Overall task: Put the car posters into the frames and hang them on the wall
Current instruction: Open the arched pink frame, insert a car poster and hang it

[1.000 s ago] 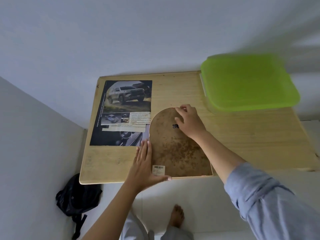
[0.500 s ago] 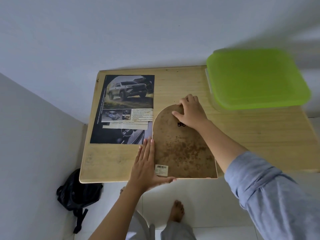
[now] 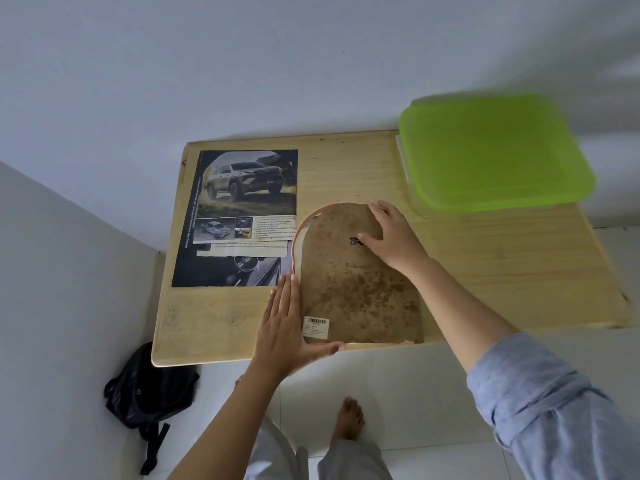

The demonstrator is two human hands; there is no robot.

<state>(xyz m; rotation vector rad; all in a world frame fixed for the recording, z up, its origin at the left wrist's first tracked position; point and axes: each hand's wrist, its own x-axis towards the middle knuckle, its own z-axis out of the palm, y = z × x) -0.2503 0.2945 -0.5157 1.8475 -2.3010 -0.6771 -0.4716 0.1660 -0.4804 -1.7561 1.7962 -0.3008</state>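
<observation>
From my end, the brown stained arch-shaped frame point(image 3: 360, 289) lies face down at the pale wooden table's point(image 3: 485, 271) near edge, just right of the dark car poster point(image 3: 242, 216), left hand point(image 3: 284, 330) flat against its side, right hand point(image 3: 394, 237) over its curved top, can't tell if gripping.

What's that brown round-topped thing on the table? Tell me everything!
It's an arch-shaped frame lying face down on the wooden table, near the front edge. Its brown backing is blotchy, with a barcode sticker, a black hanger and a thin orange rim. The left hand presses its left side; the right hand rests on its top.
</observation>
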